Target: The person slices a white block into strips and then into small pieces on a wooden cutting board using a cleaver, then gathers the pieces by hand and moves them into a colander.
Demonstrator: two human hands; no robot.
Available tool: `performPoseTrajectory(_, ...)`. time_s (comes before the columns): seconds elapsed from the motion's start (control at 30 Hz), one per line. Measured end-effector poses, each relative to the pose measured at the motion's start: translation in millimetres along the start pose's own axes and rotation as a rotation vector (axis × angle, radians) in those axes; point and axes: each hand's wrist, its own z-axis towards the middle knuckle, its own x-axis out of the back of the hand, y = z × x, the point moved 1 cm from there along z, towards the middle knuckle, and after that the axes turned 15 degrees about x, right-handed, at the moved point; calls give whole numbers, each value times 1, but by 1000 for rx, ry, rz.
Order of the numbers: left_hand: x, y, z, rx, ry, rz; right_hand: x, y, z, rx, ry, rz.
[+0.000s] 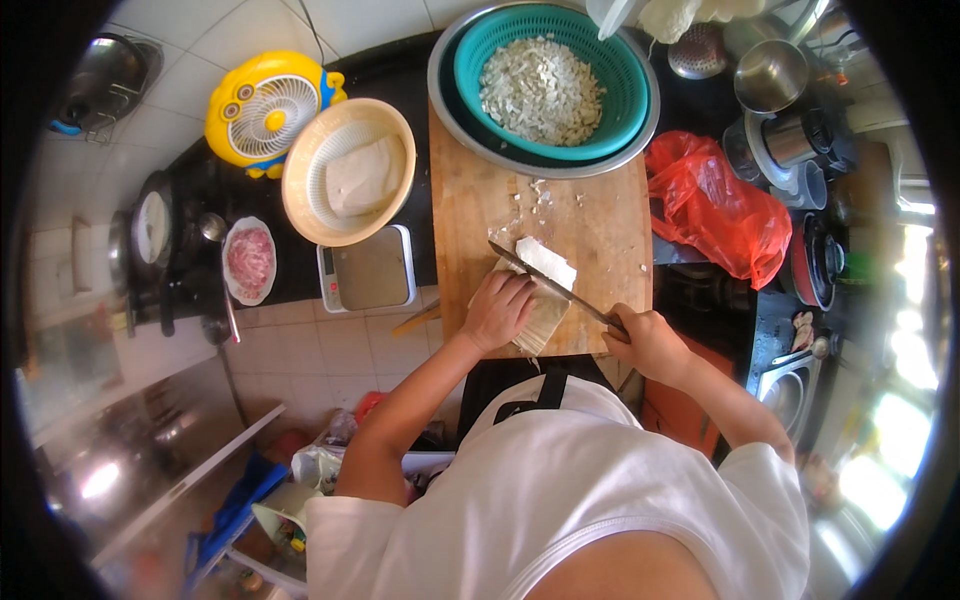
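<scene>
On a wooden cutting board [600, 217], my right hand [643, 343] grips the handle of a knife [562, 289], whose blade runs up and left across a stack of pale, layered sheet-like food [541, 322]. My left hand [501, 307] presses flat on that stack with fingertips beside the blade. Just beyond the blade lies a white cut piece [547, 262]. Small white crumbs are scattered farther up the board. At the board's far end, a teal colander [551, 146] holds chopped whitish pieces and sits in a metal basin [480, 154].
Left of the board are a cream basket [296, 202] with a pale slab, a kitchen scale [367, 274], a yellow fan [232, 139] and a plate of minced meat [250, 260]. A red plastic bag [720, 210] lies close on the right, near pots and a stove.
</scene>
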Motion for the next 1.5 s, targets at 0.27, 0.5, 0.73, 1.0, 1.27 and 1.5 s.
performPoseTrajectory(0.27, 1, 2, -3, 17, -28, 19, -47, 39, 35, 16, 49, -106)
performPoseTrajectory(0.5, 11, 5, -3, -3, -44, -19, -56, 58, 44, 121, 93, -70)
performPoseTrajectory(0.73, 4, 1, -6, 30, -41, 26, -4, 1, 4, 27, 15, -35)
performPoseTrajectory(1.0, 3, -2, -6, 4, -23, -17, -25, 19, 22, 20, 9, -50)
performPoseTrajectory(1.27, 11, 2, -5, -13, 18, -40, -53, 49, 43, 109, 71, 1)
performPoseTrajectory(1.5, 1, -5, -11, 3, 39, -23, -3, -4, 5, 15, -30, -25)
